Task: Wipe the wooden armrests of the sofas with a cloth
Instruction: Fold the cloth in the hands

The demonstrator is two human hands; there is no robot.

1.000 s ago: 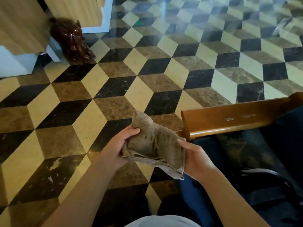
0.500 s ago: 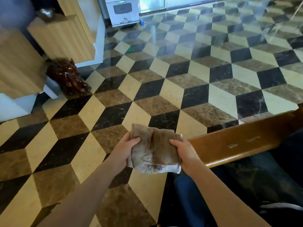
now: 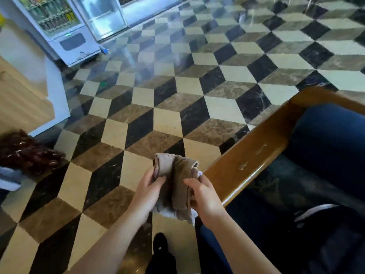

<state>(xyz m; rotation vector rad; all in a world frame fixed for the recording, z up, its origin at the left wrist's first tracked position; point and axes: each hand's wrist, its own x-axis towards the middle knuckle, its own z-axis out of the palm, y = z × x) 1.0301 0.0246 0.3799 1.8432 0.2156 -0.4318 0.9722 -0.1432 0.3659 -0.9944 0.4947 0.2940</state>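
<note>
Head camera looks down at two bare forearms reaching over a glossy floor of black, cream and brown marble diamond tiles (image 3: 166, 123). Both hands grip a crumpled brown terry cloth (image 3: 177, 180) held in the air between them: the left hand (image 3: 147, 192) curls round its left edge with the thumb on top, and the right hand (image 3: 204, 196) clasps its right side. The cloth hangs just beside the near end of a polished brown wooden armrest (image 3: 250, 159) of a dark blue cushioned sofa (image 3: 327, 139); whether they touch cannot be told. A dark red-brown carved figure (image 3: 25, 153) stands by the floor's left edge, and a white glass-fronted vending machine (image 3: 59, 26) at its far left corner.
</note>
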